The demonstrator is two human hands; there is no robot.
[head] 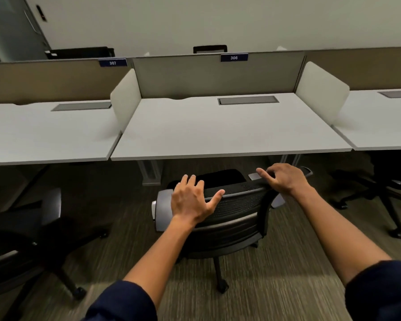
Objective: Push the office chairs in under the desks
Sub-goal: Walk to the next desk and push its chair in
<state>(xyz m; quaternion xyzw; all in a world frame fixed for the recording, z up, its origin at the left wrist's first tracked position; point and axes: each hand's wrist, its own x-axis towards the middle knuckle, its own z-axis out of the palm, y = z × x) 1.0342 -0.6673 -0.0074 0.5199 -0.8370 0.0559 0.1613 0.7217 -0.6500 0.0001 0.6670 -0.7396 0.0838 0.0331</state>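
A black mesh-backed office chair [229, 212] stands on the carpet just in front of the middle desk [229, 133], its backrest toward the person and turned a little askew, the seat's front edge roughly level with the desk's near edge. The left hand [192, 201] lies on the top left of the backrest with fingers spread and nearly straight, thumb stretched out along the top rim. The right hand [284, 178] sits on the top right corner of the backrest; its fingers are spread and bent over the rim, though motion blur makes it hard to say whether they truly clasp it or only press on it. Both forearms are bare, with dark blue sleeves [384, 290] pushed up near the elbows.

The middle desk carries a grey cable hatch [248, 100] and a label reading 306 [233, 57] on the rear partition. White side screens [322, 93] separate it from the neighbouring desks. A second black chair [26, 239] stands out on the carpet at the left, before the desk marked 307 [112, 63]. A third chair [391, 181] sits partly under the right-hand desk.
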